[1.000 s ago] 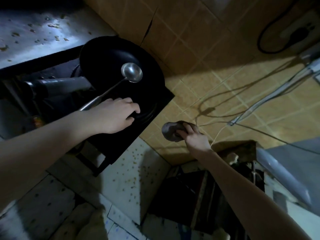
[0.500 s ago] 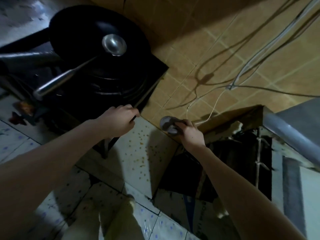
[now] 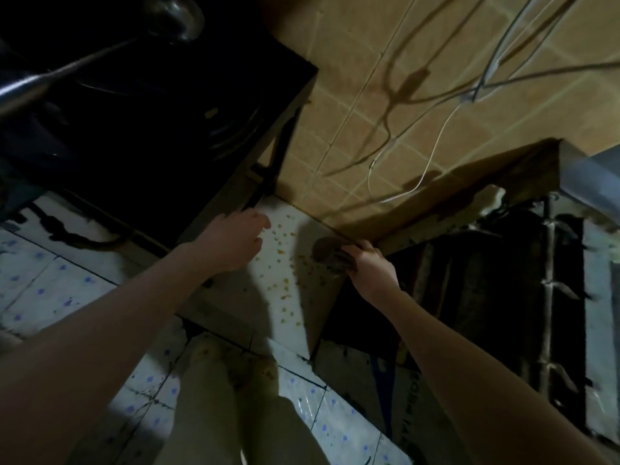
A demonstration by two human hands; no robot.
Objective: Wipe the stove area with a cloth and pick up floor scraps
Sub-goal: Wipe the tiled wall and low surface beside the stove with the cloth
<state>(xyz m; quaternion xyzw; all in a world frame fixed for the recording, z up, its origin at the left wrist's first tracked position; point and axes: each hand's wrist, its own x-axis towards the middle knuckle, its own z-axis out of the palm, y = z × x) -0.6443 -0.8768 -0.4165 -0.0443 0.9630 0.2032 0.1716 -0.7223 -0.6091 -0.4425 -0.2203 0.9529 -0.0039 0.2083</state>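
Note:
My right hand (image 3: 370,266) grips a dark grey cloth (image 3: 330,255) pressed on the white counter slab (image 3: 235,297) at its far right corner, against the tan tiled wall (image 3: 385,105). Several orange and yellow food scraps (image 3: 285,283) lie scattered on the slab between my hands. My left hand (image 3: 235,241) hovers with loosely curled fingers over the slab at the front corner of the black stove (image 3: 161,129) and holds nothing. A black wok with a steel ladle (image 3: 174,15) sits on the stove.
Cables (image 3: 419,169) hang along the wall. A dark open gap with boxes (image 3: 469,297) lies to the right of the slab. Below is a white floor with blue dots (image 3: 60,290), and my light trousers (image 3: 235,414) are at the bottom centre.
My left hand came off the stove top and dropped to the slab beside the stove. My right hand lowered the cloth from the wall onto the slab's corner. My view tilted downward.

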